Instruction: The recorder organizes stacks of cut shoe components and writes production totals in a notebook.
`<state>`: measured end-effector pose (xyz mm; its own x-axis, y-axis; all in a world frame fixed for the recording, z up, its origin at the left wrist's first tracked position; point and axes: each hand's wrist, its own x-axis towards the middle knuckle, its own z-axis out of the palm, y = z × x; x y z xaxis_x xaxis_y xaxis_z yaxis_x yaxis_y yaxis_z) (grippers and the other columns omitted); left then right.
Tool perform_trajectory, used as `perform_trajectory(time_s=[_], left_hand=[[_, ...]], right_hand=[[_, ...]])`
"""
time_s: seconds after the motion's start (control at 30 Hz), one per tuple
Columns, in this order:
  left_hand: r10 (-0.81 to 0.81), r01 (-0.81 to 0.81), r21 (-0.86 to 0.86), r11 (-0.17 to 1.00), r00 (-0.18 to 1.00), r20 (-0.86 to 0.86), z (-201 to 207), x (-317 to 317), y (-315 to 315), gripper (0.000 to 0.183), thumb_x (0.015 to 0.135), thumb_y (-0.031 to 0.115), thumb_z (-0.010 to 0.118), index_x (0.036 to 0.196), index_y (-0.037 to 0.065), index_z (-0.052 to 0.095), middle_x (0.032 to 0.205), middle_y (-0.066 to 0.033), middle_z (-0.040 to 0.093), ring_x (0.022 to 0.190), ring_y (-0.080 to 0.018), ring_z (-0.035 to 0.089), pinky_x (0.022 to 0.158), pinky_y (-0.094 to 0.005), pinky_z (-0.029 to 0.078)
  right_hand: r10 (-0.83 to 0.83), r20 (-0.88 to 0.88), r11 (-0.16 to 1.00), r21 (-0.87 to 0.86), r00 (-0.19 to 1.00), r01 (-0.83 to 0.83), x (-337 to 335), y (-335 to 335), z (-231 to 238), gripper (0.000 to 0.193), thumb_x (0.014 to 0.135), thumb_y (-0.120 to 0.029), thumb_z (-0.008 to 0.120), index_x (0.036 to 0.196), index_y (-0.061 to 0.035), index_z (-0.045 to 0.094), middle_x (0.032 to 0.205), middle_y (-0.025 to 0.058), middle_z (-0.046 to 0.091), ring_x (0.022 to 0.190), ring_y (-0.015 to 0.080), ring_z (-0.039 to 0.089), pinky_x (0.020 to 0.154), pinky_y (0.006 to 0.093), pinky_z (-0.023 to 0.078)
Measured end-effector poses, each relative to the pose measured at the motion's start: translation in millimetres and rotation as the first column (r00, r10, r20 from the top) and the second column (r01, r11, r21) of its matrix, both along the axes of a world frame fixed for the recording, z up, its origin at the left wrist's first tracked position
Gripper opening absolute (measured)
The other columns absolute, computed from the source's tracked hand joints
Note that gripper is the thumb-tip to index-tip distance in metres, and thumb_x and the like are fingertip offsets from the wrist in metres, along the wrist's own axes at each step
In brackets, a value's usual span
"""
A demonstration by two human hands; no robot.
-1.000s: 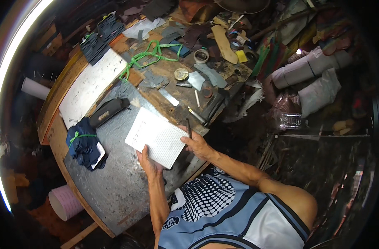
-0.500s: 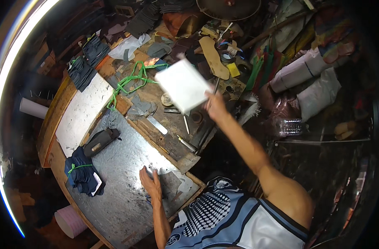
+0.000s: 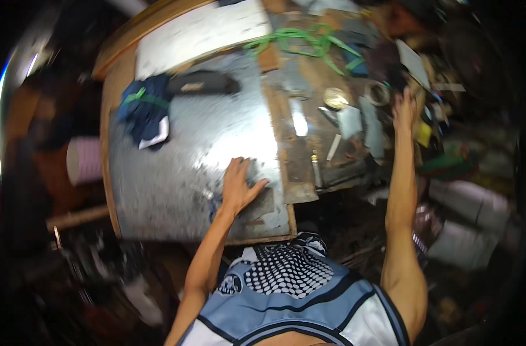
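My left hand [image 3: 240, 183] rests on the grey metal work surface [image 3: 193, 173] with its fingers spread and nothing gripped. Scissors with dark blue handles [image 3: 215, 203] lie beside its wrist, partly covered by my forearm. Grey scraps [image 3: 261, 205] lie under and beside this hand. Stretched far to the right, my right hand [image 3: 405, 111] has its fingers extended over the cluttered bench, slightly blurred. A white rectangular pad [image 3: 413, 63] lies just beyond those fingers, apart from the palm. A roll of tape [image 3: 377, 92] and a grey-blue strip [image 3: 371, 127] are close to it.
A dark pouch [image 3: 202, 82] and a navy bundle tied with green string [image 3: 146, 109] occupy the metal surface's far left. Green ribbon [image 3: 309, 43], a round tin [image 3: 335, 98] and a knife-like tool [image 3: 316, 168] lie on the wooden bench [image 3: 297, 155]. A white board [image 3: 202, 34] is behind.
My right hand has moved away to the right and let go of the white pad. My left hand's fingers have spread. The view has turned, so the bench appears rotated.
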<state>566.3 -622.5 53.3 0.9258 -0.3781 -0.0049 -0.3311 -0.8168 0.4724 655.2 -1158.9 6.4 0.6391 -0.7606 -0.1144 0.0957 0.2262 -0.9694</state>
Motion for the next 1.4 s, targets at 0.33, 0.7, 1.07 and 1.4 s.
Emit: perform_trajectory(time_s=[0.33, 0.7, 1.07, 1.4], left_hand=[[-0.054, 0.015, -0.186, 0.983, 0.977, -0.206, -21.9, 19.5, 1.5, 0.068, 0.085, 0.049, 0.069, 0.133, 0.003, 0.056, 0.139, -0.0230, 0.052, 0.133, -0.0407, 0.044, 0.110, -0.0492, 0.036], [0.576, -0.547, -0.584, 0.600, 0.802, -0.158, 18.9, 125.7, 220.6, 0.051, 0.098, 0.035, 0.058, 0.131, -0.004, 0.057, 0.131, -0.0179, 0.061, 0.122, -0.0255, 0.056, 0.103, -0.0339, 0.042], [0.517, -0.710, -0.383, 0.591, 0.698, -0.495, -29.9, 312.3, 376.5, 0.094, 0.093, 0.073, 0.032, 0.143, -0.006, 0.042, 0.150, -0.0238, 0.040, 0.143, -0.0318, 0.033, 0.117, -0.0383, 0.023], [0.264, -0.706, -0.390, 0.592, 0.626, -0.734, -34.5, 339.8, 346.6, 0.098, 0.086, 0.080, 0.033, 0.156, 0.012, 0.023, 0.159, -0.0136, 0.027, 0.147, -0.0347, 0.022, 0.117, -0.0556, 0.011]], right_hand=[[0.379, -0.554, 0.488, -0.561, 0.741, -0.669, -53.7, 272.6, 14.9, 0.032, 0.096, -0.022, 0.054, 0.116, 0.0012, 0.064, 0.099, 0.0247, 0.067, 0.093, 0.0369, 0.066, 0.081, 0.0423, 0.050], [0.001, -0.678, 0.355, -0.687, 0.735, -0.634, -61.0, 242.4, 2.4, 0.033, 0.087, -0.008, 0.055, 0.117, 0.0050, 0.055, 0.108, 0.0319, 0.061, 0.100, 0.0510, 0.059, 0.085, 0.0557, 0.046], [0.811, -0.363, 0.496, 0.011, 0.459, -0.868, 1.6, 484.9, 72.8, 0.047, 0.097, -0.027, 0.056, 0.130, 0.0055, 0.056, 0.124, 0.0206, 0.064, 0.111, 0.0297, 0.062, 0.091, 0.0369, 0.049], [0.871, -0.179, 0.478, 0.522, 0.457, -0.707, 103.8, 605.5, 21.2, 0.050, 0.091, -0.038, 0.060, 0.131, -0.0083, 0.056, 0.120, 0.0099, 0.061, 0.111, 0.0239, 0.054, 0.090, 0.0428, 0.044]])
